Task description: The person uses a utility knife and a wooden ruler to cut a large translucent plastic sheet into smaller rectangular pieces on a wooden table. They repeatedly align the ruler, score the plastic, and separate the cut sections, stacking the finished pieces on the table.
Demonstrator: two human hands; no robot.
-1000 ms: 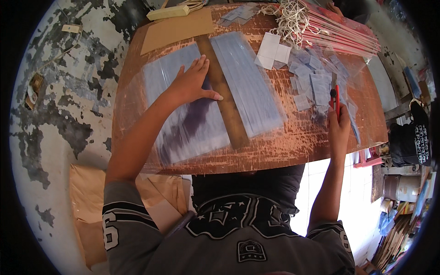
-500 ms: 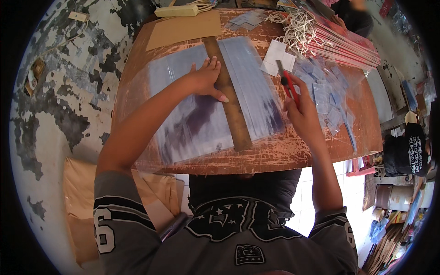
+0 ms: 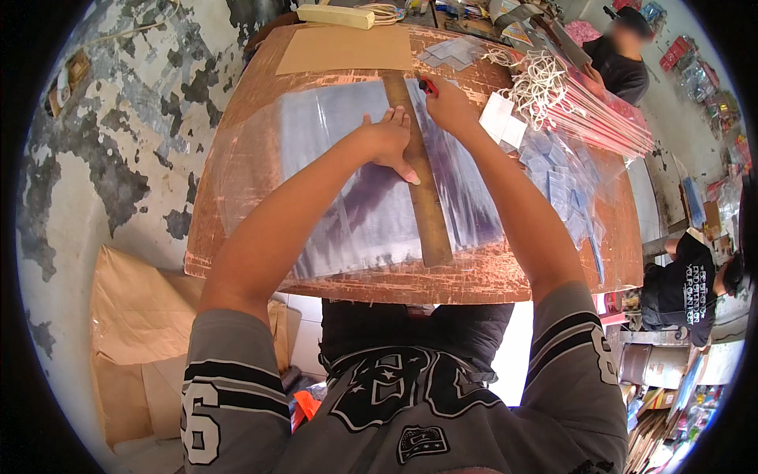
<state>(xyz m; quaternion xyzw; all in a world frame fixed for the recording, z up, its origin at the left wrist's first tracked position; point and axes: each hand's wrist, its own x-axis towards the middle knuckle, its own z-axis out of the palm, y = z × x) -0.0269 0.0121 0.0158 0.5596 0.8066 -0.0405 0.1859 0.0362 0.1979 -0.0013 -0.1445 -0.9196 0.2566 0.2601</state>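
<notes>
At the frame's centre I see a left hand (image 3: 390,143) spread open, pressing a brown straightedge (image 3: 431,213) onto clear plastic sheets (image 3: 309,138); upper centre, the right hand (image 3: 452,107) grips a red cutter (image 3: 428,87) near its far end; cutting seems in hand, calling for steady pressure

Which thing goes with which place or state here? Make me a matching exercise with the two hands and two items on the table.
1. left hand
2. right hand
3. cords
4. cardboard sheet

A. gripping the red cutter
B. whitish and tangled
C. flat and tan, near the far edge of the table
D. spread on the long brown strip

Pairs: 1-D, 2-A, 3-B, 4-C
</notes>
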